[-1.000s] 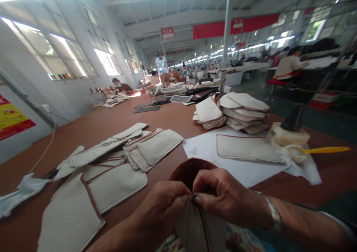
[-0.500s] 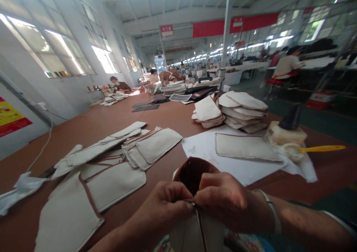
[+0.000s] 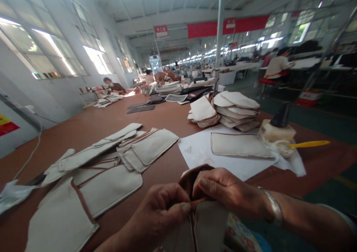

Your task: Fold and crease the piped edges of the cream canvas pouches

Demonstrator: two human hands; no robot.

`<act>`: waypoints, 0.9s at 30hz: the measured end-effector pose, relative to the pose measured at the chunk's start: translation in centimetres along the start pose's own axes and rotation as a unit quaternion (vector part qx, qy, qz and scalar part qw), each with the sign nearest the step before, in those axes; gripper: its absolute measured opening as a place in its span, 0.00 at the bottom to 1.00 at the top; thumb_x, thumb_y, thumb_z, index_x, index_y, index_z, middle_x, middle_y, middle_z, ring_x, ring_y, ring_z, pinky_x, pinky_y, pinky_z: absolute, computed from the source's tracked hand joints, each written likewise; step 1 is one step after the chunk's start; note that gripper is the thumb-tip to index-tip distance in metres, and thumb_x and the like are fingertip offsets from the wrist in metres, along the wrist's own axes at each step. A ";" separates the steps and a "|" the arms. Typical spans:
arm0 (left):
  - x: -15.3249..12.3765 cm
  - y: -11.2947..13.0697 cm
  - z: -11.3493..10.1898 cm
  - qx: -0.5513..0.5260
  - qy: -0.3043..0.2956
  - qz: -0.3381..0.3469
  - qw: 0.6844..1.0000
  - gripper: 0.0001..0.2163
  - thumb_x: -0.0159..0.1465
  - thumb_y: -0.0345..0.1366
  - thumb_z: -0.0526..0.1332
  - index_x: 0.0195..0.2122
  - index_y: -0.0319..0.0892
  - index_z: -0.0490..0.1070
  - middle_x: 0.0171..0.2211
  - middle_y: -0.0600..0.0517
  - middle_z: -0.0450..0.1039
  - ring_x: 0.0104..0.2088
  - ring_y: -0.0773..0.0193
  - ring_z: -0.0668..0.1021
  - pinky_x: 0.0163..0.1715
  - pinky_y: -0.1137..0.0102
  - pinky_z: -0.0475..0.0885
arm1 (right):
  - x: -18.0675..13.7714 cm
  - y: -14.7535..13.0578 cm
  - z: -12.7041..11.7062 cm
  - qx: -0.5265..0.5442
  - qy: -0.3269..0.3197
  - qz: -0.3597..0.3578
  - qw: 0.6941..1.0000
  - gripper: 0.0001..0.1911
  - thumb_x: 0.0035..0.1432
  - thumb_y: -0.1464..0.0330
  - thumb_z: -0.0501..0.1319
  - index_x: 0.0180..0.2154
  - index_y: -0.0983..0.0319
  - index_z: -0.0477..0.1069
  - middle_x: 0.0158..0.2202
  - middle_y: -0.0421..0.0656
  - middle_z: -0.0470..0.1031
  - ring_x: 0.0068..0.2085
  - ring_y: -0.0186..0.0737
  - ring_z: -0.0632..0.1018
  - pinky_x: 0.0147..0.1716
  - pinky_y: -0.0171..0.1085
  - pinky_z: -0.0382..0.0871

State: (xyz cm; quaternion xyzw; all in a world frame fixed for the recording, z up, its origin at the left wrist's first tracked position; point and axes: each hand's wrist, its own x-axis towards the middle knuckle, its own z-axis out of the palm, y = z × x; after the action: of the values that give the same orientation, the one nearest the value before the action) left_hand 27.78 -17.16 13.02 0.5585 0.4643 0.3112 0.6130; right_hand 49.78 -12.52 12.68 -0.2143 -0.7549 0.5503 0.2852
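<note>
In front of me I hold a cream pouch (image 3: 211, 226) with a brown inside and a dark seam down its near side. My left hand (image 3: 158, 209) pinches the brown edge strip of its mouth between thumb and forefinger. Just to the right, the fingers of my right hand (image 3: 230, 192) are closed on the same rim, partly over the opening. The pouch's lower end runs out of the frame. Beyond the hands, a flat cream piece (image 3: 241, 145) with brown edging lies on a white sheet (image 3: 192, 147).
Overlapping cream pieces (image 3: 111, 187) cover the left of the brown table (image 3: 103, 120). Stacked cream pieces (image 3: 237, 110) stand behind the sheet. At right are a glue-like tub (image 3: 276, 131) with a black cone and a yellow-handled tool (image 3: 309, 144). People sit farther off.
My right hand has shifted slightly right, its fingers now reaching over the pouch's mouth. More of the brown strip shows between the hands. The view has turned a little to the right.
</note>
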 end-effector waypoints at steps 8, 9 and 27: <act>-0.2 0.2 -0.6 -0.025 -0.055 0.057 0.997 0.17 0.59 0.46 0.68 0.27 0.35 0.71 0.24 0.54 0.65 0.25 0.71 0.63 0.25 0.77 0.57 | 0.6 -0.4 0.5 -0.042 -0.049 -0.102 0.993 0.20 0.68 0.57 0.53 0.30 0.65 0.67 0.34 0.44 0.70 0.35 0.35 0.70 0.35 0.34 0.64; -0.2 0.2 -1.0 -0.037 -0.079 0.053 0.995 0.17 0.57 0.47 0.70 0.29 0.35 0.73 0.25 0.53 0.67 0.26 0.71 0.64 0.26 0.77 0.58 | 0.5 -0.3 0.6 -0.039 -0.048 -0.109 0.992 0.20 0.68 0.57 0.53 0.30 0.65 0.66 0.33 0.43 0.69 0.34 0.34 0.69 0.34 0.33 0.64; -0.3 1.5 -1.9 0.091 -0.080 0.028 0.992 0.19 0.62 0.51 0.63 0.31 0.37 0.73 0.24 0.57 0.59 0.24 0.71 0.58 0.23 0.75 0.52 | 1.6 0.2 -1.4 -0.021 -0.078 -0.078 0.994 0.24 0.68 0.53 0.53 0.32 0.66 0.71 0.35 0.45 0.72 0.36 0.36 0.72 0.35 0.34 0.67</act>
State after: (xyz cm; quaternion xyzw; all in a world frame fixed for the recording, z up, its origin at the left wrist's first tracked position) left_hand 26.11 -16.37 14.67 0.6478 0.4244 0.2391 0.5857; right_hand 49.54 -10.41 13.12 -0.1176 -0.8003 0.5258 0.2631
